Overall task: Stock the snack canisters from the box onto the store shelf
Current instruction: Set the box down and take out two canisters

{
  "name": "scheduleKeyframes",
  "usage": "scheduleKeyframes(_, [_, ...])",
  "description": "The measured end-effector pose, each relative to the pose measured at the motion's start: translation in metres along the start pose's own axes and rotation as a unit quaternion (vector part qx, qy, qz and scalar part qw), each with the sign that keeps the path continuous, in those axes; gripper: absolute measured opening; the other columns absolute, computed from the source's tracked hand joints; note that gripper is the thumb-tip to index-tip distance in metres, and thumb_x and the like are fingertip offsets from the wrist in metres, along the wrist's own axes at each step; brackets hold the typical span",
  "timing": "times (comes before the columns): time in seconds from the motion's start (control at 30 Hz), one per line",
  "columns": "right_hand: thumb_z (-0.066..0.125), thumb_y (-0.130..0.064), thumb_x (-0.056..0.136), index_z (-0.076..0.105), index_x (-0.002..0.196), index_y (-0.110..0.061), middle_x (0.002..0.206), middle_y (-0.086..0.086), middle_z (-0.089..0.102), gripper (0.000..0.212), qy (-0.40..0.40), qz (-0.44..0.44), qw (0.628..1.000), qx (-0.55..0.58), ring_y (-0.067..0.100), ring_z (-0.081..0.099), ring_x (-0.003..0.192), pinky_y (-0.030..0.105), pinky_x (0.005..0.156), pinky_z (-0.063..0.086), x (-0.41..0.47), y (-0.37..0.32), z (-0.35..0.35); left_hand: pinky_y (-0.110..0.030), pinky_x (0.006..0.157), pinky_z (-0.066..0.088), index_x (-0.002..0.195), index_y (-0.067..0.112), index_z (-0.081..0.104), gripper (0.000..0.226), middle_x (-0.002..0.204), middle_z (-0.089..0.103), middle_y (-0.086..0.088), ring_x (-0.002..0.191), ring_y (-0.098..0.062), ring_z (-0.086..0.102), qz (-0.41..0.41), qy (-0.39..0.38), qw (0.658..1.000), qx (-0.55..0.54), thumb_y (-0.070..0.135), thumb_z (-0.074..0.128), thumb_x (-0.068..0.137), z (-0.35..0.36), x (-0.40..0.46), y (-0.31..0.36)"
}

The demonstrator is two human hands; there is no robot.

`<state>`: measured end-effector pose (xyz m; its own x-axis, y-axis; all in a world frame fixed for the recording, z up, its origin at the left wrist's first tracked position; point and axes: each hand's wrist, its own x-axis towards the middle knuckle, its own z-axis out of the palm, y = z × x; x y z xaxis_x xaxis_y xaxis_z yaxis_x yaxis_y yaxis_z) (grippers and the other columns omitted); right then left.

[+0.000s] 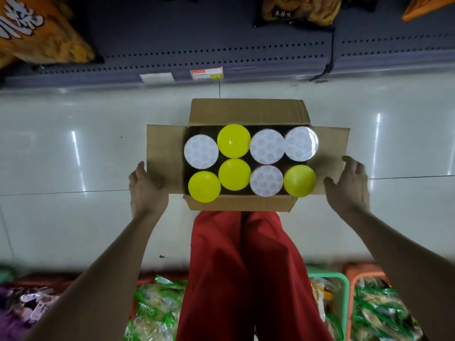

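Observation:
An open cardboard box (246, 112) sits on the white tiled floor in front of my legs. It holds several upright snack canisters: some with yellow lids (234, 141), some with white foil tops (201, 151). My left hand (147, 190) is at the box's left flap, its fingers hidden under the flap. To the right, my right hand (349, 185) hovers beside the right flap with its fingers spread, holding nothing. The dark store shelf (197, 52) runs across the top of the view, beyond the box.
An orange snack bag (37, 33) lies on the shelf at left and another bag (300, 8) at upper right, with bare shelf between. A price tag (206, 73) hangs on the shelf edge. Behind me, baskets (344, 279) of packaged snacks line the bottom.

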<state>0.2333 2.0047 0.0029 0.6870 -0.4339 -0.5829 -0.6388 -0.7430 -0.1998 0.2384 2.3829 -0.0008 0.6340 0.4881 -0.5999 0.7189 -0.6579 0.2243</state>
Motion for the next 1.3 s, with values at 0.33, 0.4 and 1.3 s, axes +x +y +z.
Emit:
scheduleKeyframes(0.33, [0.079, -0.025, 0.068, 0.024, 0.141, -0.02, 0.143, 0.008, 0.033, 0.092, -0.102, -0.152, 0.983, -0.018, 0.031, 0.039, 0.125, 0.043, 0.077, 0.049, -0.045, -0.016, 0.011, -0.043, 0.09, 0.049, 0.141, 0.017, 0.031, 0.088, 0.137, 0.044, -0.009, 0.121, -0.028, 0.049, 0.249, -0.069, 0.966, 0.033, 0.036, 0.078, 0.069, 0.014, -0.06, 0.013])
scheduleKeyframes(0.4, [0.081, -0.026, 0.065, 0.023, 0.14, -0.02, 0.143, 0.009, 0.033, 0.095, -0.1, -0.142, 0.985, -0.02, 0.031, 0.038, 0.126, 0.045, 0.079, 0.049, -0.043, -0.018, 0.018, -0.047, 0.089, 0.05, 0.142, 0.017, 0.028, 0.093, 0.137, 0.042, -0.01, 0.122, -0.03, 0.047, 0.248, -0.07, 0.965, 0.049, 0.04, 0.079, 0.067, 0.023, -0.062, 0.016])
scheduleKeyframes(1.3, [0.075, -0.019, 0.063, 0.035, 0.126, -0.029, 0.126, 0.005, 0.047, 0.075, -0.03, -0.186, 0.981, 0.032, 0.031, 0.046, 0.113, 0.038, 0.071, 0.046, -0.152, -0.08, -0.191, -0.045, 0.08, 0.048, 0.127, 0.011, 0.04, 0.076, 0.126, 0.046, -0.012, 0.114, -0.033, 0.045, 0.206, -0.028, 0.978, 0.004, 0.035, 0.078, 0.065, -0.146, -0.195, 0.115])
